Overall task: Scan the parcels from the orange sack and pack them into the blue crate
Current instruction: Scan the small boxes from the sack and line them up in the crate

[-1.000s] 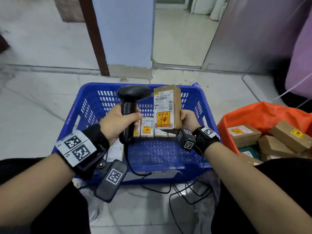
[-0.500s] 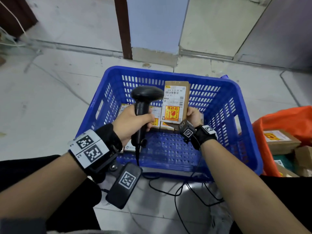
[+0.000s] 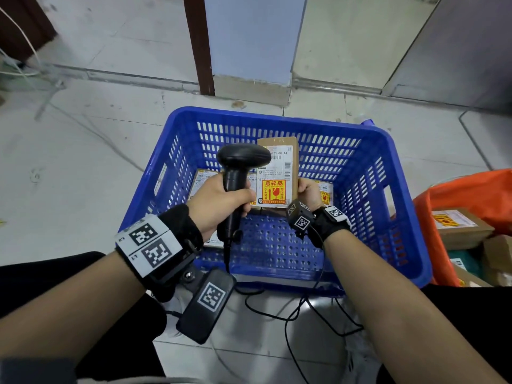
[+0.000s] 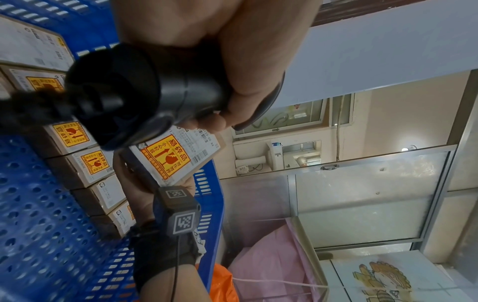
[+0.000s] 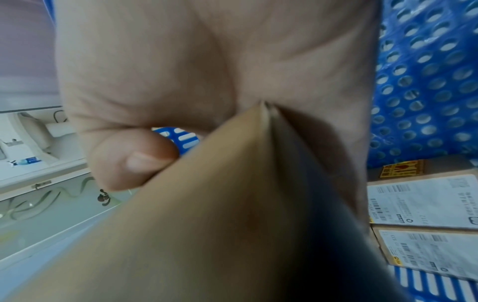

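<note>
My left hand (image 3: 219,200) grips a black handheld scanner (image 3: 238,173) upright over the blue crate (image 3: 399,245); the left wrist view shows the scanner's butt (image 4: 124,98) in my fist. My right hand (image 3: 309,194) holds a brown parcel (image 3: 277,176) upright by its lower right corner, its white label and yellow fragile sticker facing me, just right of the scanner head. In the right wrist view the parcel's brown side (image 5: 207,224) fills the frame under my thumb (image 5: 129,161). A row of labelled parcels (image 4: 85,163) stands along the crate's far wall.
The orange sack (image 3: 471,195) lies open at the right with several brown parcels (image 3: 457,225) inside. The scanner's black cable (image 3: 299,314) loops on the tiled floor in front of the crate. A blue pillar (image 3: 249,51) stands behind the crate.
The view has swung left, leaving the crate centred and the sack at the right edge. Scanner and parcel have sunk lower over the crate and stand closer together.
</note>
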